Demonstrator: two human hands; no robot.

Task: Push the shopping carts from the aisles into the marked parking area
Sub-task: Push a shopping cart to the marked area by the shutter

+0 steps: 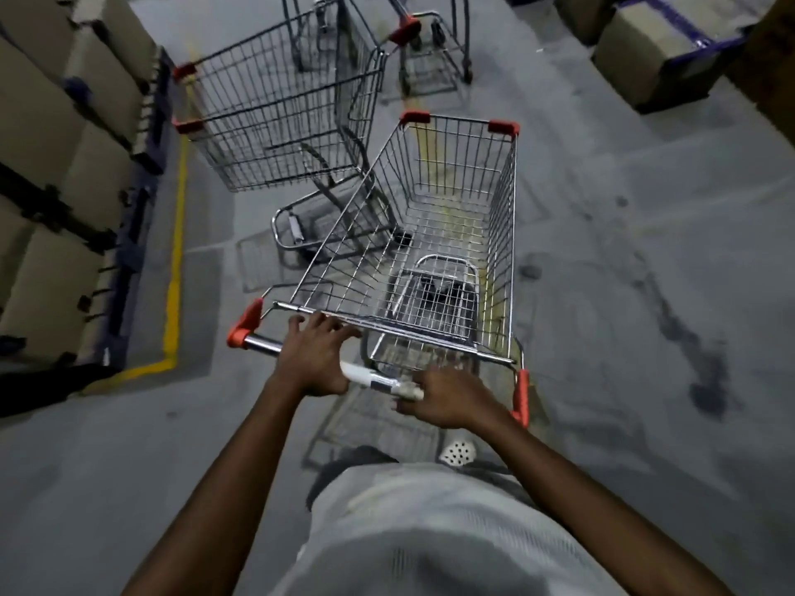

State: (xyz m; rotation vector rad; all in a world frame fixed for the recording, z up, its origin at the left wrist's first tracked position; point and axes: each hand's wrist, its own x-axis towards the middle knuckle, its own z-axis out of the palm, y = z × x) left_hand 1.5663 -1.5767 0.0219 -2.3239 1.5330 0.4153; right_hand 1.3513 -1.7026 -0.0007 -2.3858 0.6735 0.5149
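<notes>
A wire shopping cart (434, 234) with red corner caps stands right in front of me, its basket empty. My left hand (316, 352) rests on the left part of its handle bar (374, 380), fingers stretched forward over the bar and the basket rim. My right hand (447, 397) is curled around the right part of the same bar. A second empty cart (279, 118) stands ahead to the left, turned sideways, its frame close to my cart's front left side. A third cart (430, 40) is partly visible at the top.
A yellow floor line (176, 260) runs along the left and turns a corner near stacked cardboard boxes (56, 165) on a pallet. More boxes (662, 49) stand at the top right. A round floor drain (458, 452) lies by my feet. Grey concrete floor stretches to the right.
</notes>
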